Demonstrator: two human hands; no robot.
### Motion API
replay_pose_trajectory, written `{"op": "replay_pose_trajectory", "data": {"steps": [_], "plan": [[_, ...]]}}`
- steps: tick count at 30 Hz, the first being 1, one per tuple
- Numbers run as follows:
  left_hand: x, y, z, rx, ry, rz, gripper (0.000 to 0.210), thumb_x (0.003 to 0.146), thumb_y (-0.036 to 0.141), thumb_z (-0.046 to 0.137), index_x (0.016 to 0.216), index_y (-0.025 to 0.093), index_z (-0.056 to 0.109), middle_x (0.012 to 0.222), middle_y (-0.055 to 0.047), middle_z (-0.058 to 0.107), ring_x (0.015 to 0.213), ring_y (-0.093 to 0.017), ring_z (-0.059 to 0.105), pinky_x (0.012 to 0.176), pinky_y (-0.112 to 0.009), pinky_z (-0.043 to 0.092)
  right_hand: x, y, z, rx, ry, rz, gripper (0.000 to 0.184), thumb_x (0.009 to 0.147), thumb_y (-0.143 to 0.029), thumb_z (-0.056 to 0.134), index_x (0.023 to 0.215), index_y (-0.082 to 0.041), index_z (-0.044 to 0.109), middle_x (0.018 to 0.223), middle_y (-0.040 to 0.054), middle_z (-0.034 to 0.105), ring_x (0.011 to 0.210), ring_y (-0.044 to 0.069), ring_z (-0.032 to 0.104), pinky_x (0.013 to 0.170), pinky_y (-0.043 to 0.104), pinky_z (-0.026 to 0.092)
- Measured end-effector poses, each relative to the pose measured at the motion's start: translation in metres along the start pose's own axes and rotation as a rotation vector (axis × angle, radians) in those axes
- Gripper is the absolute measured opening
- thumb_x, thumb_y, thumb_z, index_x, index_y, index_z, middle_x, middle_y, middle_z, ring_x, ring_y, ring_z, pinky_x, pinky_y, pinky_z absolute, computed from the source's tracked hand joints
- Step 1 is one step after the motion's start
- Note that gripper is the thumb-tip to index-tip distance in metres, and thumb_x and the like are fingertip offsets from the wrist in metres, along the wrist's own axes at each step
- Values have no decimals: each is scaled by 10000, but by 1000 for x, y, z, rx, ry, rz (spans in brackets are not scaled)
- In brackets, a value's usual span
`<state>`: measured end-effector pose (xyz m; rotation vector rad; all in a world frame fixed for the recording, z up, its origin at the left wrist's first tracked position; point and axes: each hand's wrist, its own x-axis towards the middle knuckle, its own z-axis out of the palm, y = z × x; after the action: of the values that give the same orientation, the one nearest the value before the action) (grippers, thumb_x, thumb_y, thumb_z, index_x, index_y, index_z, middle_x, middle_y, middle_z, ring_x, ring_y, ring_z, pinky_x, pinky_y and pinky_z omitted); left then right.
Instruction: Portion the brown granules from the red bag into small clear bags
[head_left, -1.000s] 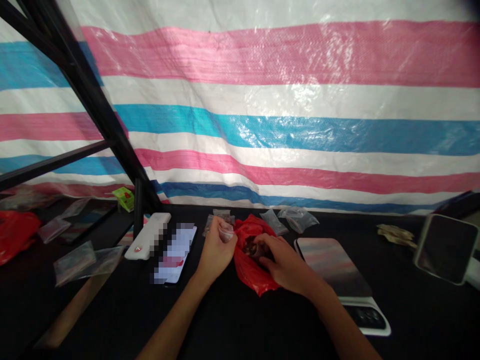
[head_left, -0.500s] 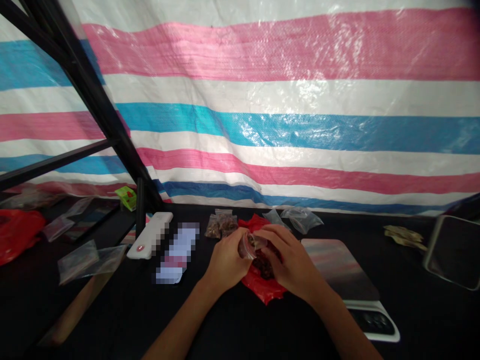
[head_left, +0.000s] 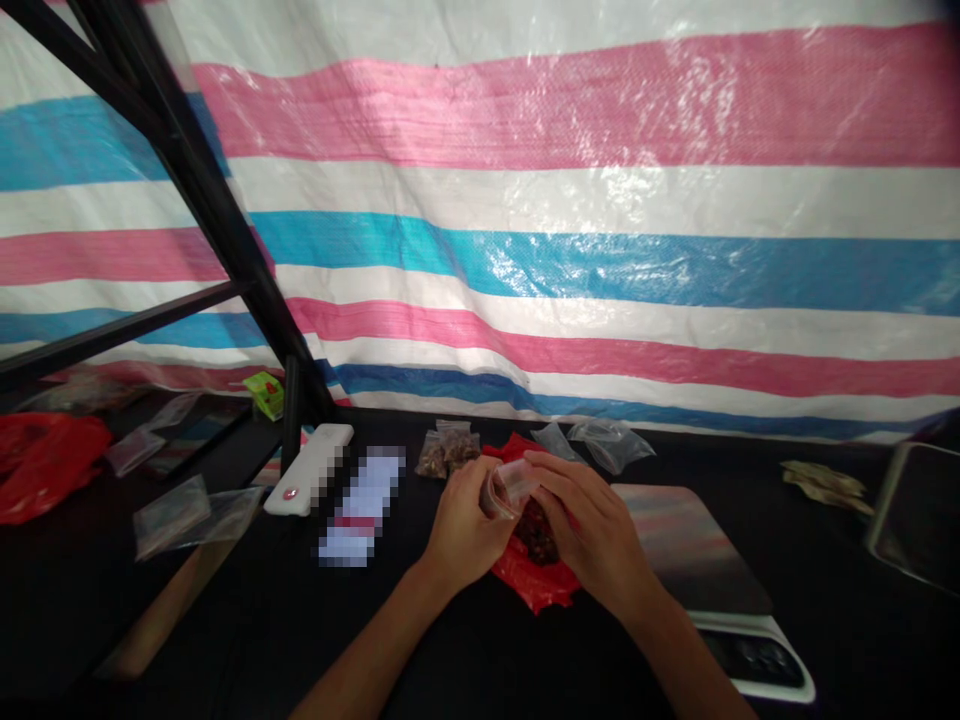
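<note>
My left hand (head_left: pixel 465 525) is closed around a small clear plastic zip bag (head_left: pixel 502 492), its mouth turned up toward me. At the bag's upper right edge, the curled fingers of my right hand (head_left: pixel 592 515) grip the plastic; the fingertips are partly hidden. Below both hands lies an opened red plastic bag (head_left: pixel 538 592) with dark reddish-brown dried bits (head_left: pixel 538 540) in it. Just beyond my left hand sit small filled zip bags (head_left: pixel 448 452) with brown contents.
A flat kitchen scale (head_left: pixel 697 550) stands right of my right hand. Flat clear bags (head_left: pixel 613 445) lie behind. To the left are a phone (head_left: pixel 364 505), a white power bank-like block (head_left: pixel 311 470), a black metal frame (head_left: pixel 251 285) and another red bag (head_left: pixel 52 465).
The view has shifted slightly, so everything sits a little further right. Both hands stay at the zip bag, whose mouth now shows more clear plastic near my right fingers.
</note>
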<state>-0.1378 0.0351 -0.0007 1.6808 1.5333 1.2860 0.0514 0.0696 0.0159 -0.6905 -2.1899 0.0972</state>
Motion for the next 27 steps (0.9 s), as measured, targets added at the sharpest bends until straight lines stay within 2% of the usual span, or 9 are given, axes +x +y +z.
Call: {"op": "replay_pose_trajectory", "data": {"steps": [3,8,13,18,21,24,27], "plan": [[2,0,0,6,21,33,153,853,346,752,906,214,696,935,-56,676,910,-222,586,848,-316,461,0,-1,-4,-4,25,-33,470,1027,-115,509,1441,-323,589,1424,67,676,1258,238,665,1041,445,556],[2,0,2,-134,-71,-6,224,876,373,735,1042,222,727,1055,-81,684,988,-237,602,910,-334,490,0,-4,-7,-5,45,-57,573,999,-78,518,1496,-361,551,1423,51,680,1183,239,701,976,424,583],[-1,1,3,-226,-69,-48,328,869,390,742,1147,220,702,1107,-88,676,1009,-237,614,941,-333,488,-1,-4,-4,7,113,-40,570,981,-77,556,1476,-360,569,1437,58,665,1210,253,690,1011,444,578],[-1,12,-7,-453,-53,-20,363,943,521,640,1090,190,668,927,-58,659,843,-192,604,812,-296,486,2,-2,-7,13,221,70,511,954,-68,606,1397,-322,616,1378,88,666,1231,264,661,1051,468,552],[3,19,-19,-484,-28,-22,404,920,578,649,1001,184,678,907,-59,656,833,-189,599,797,-295,484,3,2,-11,37,204,102,459,955,-70,593,1338,-320,641,1342,86,664,1229,267,650,1030,472,552],[9,17,-31,-431,11,-98,429,896,609,662,973,188,679,824,-36,632,767,-172,574,741,-283,475,4,5,-16,53,146,114,422,958,-93,585,1309,-317,646,1312,81,667,1219,276,643,1028,488,542],[15,9,-36,-356,-76,-179,386,918,573,643,914,187,659,752,-14,611,692,-150,539,664,-258,440,7,5,-21,36,40,130,361,967,-129,575,1265,-313,664,1252,77,676,1182,280,635,1014,488,527]]}}
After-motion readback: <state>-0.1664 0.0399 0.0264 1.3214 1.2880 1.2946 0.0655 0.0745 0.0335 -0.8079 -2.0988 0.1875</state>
